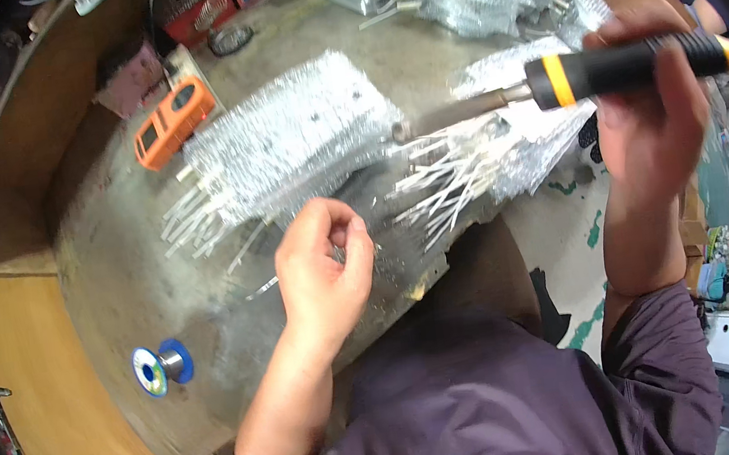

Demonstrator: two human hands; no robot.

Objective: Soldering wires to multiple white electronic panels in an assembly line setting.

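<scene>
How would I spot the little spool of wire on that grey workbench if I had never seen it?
Start at the grey, scuffed workbench and look toward its near left part, left of the person's left hand. There lies a small blue-flanged spool of silvery wire on its side. Unlike the heaps of silvery finned parts, it is round, blue-rimmed and alone.

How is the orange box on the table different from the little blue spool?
The orange box is flat, rectangular and bigger; the blue spool is round and small, with shiny wire wound on it. The box lies far back by the silvery bundle; the spool sits nearer, left of the left hand. Both rest untouched on the worn table.
</scene>
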